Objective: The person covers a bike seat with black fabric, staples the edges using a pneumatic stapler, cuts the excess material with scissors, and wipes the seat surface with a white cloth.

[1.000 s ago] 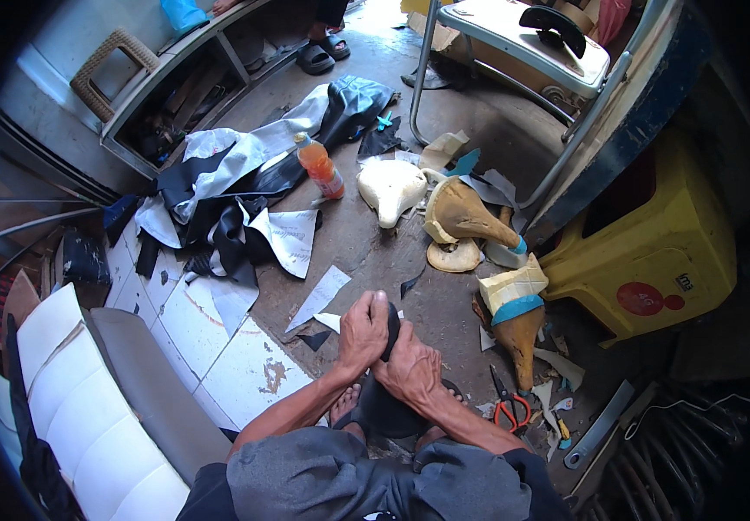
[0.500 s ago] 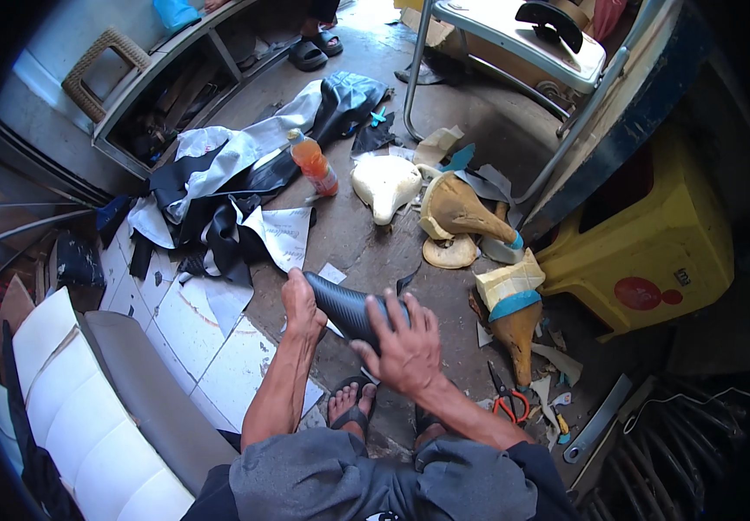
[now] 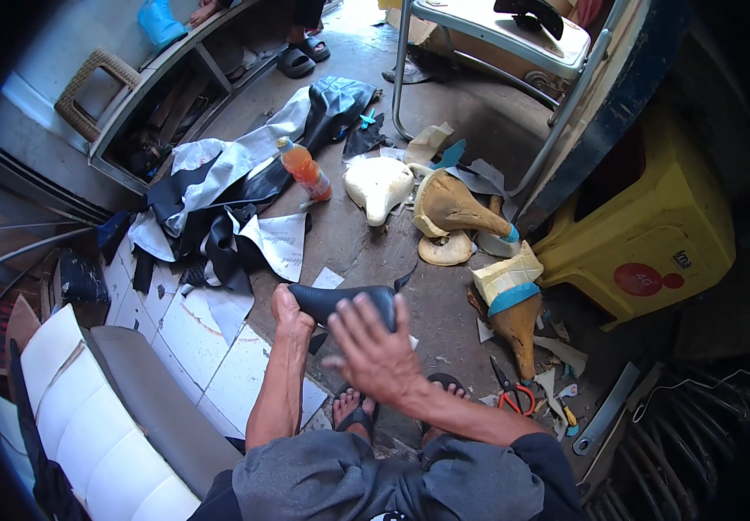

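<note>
A black, ribbed bicycle saddle point(image 3: 333, 301) is held above the floor in front of my knees. My left hand point(image 3: 291, 307) is closed round its narrow end at the left. My right hand point(image 3: 373, 347) lies over the wide end with fingers spread; motion blurs it a little, and whether the palm touches the cover I cannot tell. Farther off, a bare white saddle point(image 3: 378, 188) rests on the floor. Right of it are a brown and cream saddle point(image 3: 459, 208) and another brown saddle with a blue band point(image 3: 518, 323).
Orange-handled scissors point(image 3: 515, 398) lie among scraps at the right. An orange drink bottle point(image 3: 306, 171) stands near heaped black and silver sheet material point(image 3: 244, 174). A yellow stool point(image 3: 644, 226) lies at right, a metal-framed chair point(image 3: 514, 30) beyond. A white padded seat point(image 3: 101, 417) sits at left.
The saddle has turned, so its wide end now points more to the right. My right hand has moved left and nearer to me, its fingers spread wider.
</note>
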Tool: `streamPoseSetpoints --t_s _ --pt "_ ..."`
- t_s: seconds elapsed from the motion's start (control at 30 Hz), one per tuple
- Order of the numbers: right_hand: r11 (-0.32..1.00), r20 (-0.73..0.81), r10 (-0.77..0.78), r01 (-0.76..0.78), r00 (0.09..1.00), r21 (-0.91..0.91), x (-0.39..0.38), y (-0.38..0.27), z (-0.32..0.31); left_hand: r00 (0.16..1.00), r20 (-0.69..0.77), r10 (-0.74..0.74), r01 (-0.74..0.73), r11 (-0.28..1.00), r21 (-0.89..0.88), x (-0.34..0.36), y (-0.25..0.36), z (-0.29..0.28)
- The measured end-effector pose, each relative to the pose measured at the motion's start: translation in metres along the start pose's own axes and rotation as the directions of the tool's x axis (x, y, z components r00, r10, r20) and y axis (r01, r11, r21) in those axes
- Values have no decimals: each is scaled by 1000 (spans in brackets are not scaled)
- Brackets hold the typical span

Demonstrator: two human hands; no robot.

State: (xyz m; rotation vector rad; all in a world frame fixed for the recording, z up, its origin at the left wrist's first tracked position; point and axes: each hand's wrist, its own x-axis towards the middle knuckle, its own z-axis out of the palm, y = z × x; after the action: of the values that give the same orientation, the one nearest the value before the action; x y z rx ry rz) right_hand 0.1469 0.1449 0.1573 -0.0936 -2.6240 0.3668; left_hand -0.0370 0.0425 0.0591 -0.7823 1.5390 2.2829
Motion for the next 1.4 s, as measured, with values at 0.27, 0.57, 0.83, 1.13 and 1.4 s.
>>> streamPoseSetpoints --t_s 0.27,0.57,0.83,1.13,1.4 --pt "418 407 673 -771 618 480 28 80 22 980 -93 -179 169 980 -102 52 -7 -42" --pt "582 -100 739 -556 666 594 -1 75 64 973 -217 -83 53 989 -140 49 -17 -35" --pt "983 546 -9 -92 838 157 -125 49 127 936 -247 252 -242 968 70 39 51 -25" --pt "420 637 407 -754 654 505 -15 69 83 737 -89 670 -590 702 399 10 81 15" --pt "8 460 712 -661 531 750 -9 62 112 820 290 493 -537 839 94 -41 35 44"
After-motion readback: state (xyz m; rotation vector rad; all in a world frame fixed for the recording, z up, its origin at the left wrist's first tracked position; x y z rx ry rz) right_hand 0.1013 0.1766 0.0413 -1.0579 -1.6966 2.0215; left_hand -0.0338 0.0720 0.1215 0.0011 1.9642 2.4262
